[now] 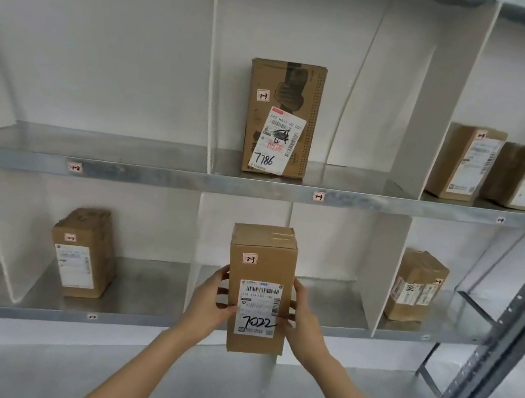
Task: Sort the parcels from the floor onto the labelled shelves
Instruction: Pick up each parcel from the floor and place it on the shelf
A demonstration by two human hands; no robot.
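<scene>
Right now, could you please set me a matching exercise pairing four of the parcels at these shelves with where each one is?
Things
1. parcel marked 7786
2. parcel marked 7022
3. parcel tagged 2-2
4. parcel with the sideways label

Places
A. lower shelf, compartment right of the middle
B. gripped between the left hand and the right hand, in front of the lower middle compartment
C. upper shelf, middle compartment, standing alone
D. lower shelf, compartment left of the middle

Pairs: 1-C, 2-B, 3-D, 4-A
</scene>
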